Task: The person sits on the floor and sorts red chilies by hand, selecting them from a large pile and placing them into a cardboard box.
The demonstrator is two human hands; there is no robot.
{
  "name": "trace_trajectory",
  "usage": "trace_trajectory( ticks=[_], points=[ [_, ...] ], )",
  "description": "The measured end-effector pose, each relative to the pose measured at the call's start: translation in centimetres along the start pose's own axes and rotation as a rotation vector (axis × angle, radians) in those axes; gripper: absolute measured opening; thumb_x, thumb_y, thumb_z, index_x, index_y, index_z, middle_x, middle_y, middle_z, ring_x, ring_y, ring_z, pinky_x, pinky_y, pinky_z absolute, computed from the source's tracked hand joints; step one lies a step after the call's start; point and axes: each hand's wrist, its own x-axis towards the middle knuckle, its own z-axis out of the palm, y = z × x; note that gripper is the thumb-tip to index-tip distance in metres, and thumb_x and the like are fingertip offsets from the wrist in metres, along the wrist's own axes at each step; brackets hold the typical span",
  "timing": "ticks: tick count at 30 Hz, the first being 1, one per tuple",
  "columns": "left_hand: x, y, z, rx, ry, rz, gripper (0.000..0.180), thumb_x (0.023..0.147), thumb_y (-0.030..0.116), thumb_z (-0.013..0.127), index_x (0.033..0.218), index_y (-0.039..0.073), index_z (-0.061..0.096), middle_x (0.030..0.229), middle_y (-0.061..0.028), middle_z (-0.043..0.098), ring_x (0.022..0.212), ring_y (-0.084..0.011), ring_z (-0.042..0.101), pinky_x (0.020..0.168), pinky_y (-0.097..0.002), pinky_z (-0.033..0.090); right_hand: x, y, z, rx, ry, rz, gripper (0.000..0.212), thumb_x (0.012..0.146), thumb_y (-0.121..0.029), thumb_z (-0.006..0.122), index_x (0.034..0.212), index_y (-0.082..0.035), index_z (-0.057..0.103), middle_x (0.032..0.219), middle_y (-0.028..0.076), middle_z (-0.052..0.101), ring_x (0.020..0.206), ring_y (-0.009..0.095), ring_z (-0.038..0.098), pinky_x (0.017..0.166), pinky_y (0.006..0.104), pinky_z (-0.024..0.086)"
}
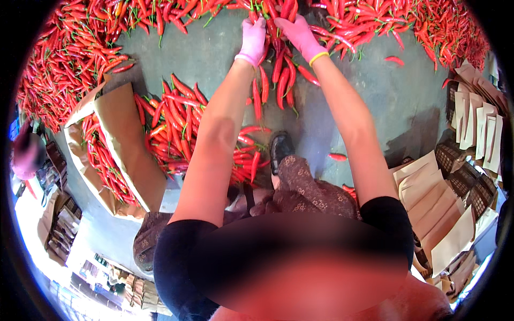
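Both my hands wear pink gloves and reach far forward over the grey floor. My left hand (252, 40) and my right hand (300, 33) close together around a bunch of long red chili peppers (278, 69) that hangs down between them. A big heap of red chilies (369, 21) runs along the far edge of the floor, right behind my hands. A smaller pile of chilies (179, 128) lies on the floor under my left arm.
An open brown cardboard box (120, 144) with chilies inside lies at the left. Stacks of flat brown paper bags (433, 198) and dark crates (474, 187) stand at the right. My black shoe (280, 147) rests on the floor. Loose chilies lie scattered about.
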Motion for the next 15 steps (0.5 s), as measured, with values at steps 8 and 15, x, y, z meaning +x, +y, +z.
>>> trace_trajectory(
  ticks=[8, 15],
  points=[
    [-11.3, -0.3, -17.6, -0.043, -0.265, -0.305, 0.02, 0.095, 0.012, 0.052, 0.113, 0.007, 0.053, 0.105, -0.012, 0.062, 0.093, -0.0281, 0.063, 0.082, -0.0445, 0.053, -8.3, 3.4, -1.4, -0.162, -0.149, 0.324, 0.037, 0.086, -0.028, 0.065, 0.118, -0.008, 0.066, 0.083, -0.001, 0.063, 0.068, 0.012, 0.055, 0.059, 0.0274, 0.046],
    [-16.3, 3.8, -23.8, -0.246, -0.094, -0.501, 0.019, 0.096, 0.013, 0.05, 0.111, 0.002, 0.053, 0.113, -0.0144, 0.058, 0.102, -0.0351, 0.063, 0.091, -0.0507, 0.051, -7.5, 1.8, -7.5, -0.393, -0.008, 0.296, 0.037, 0.081, -0.032, 0.066, 0.112, -0.011, 0.07, 0.079, 0.001, 0.064, 0.066, 0.013, 0.056, 0.064, 0.027, 0.047]
  ],
)
